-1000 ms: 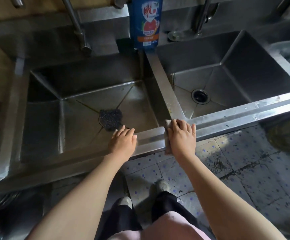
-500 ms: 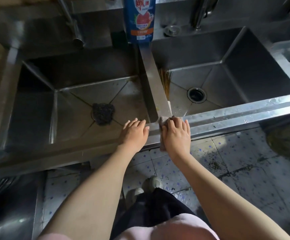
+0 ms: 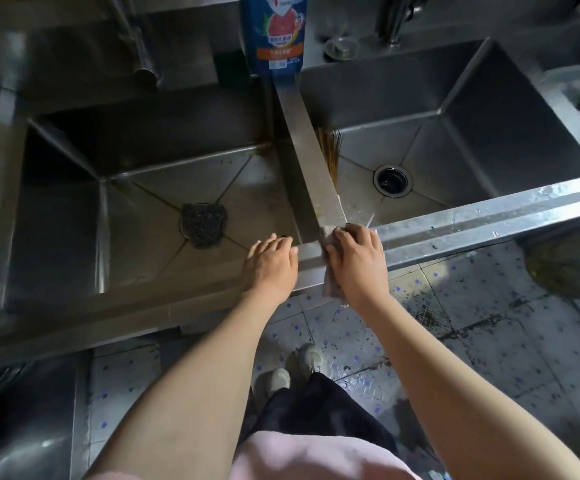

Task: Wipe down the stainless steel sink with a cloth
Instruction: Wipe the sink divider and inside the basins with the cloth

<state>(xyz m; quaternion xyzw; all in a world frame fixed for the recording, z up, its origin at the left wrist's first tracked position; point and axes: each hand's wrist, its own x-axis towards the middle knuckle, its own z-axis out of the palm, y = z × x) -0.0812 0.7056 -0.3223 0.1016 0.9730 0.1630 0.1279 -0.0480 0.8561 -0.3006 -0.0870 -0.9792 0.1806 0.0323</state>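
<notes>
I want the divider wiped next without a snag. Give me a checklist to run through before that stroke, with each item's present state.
1. Cloth under right hand: ok, pressed on the front rim.
2. Left hand braced on the rim: ok.
3. Divider free of objects: ok, bare up to the soap bottle.
4. Bristles in the right basin lean by the divider: not ok.
5. Scrubber covers left drain: not ok.
6. Cloth wetness: cannot tell.

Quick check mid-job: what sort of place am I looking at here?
Likely a kitchen wash-up area, perhaps a commercial one: a stainless steel double-basin sink, a blue dish-soap bottle behind the divider, and a grey cloth under the right hand on the front rim.
</notes>
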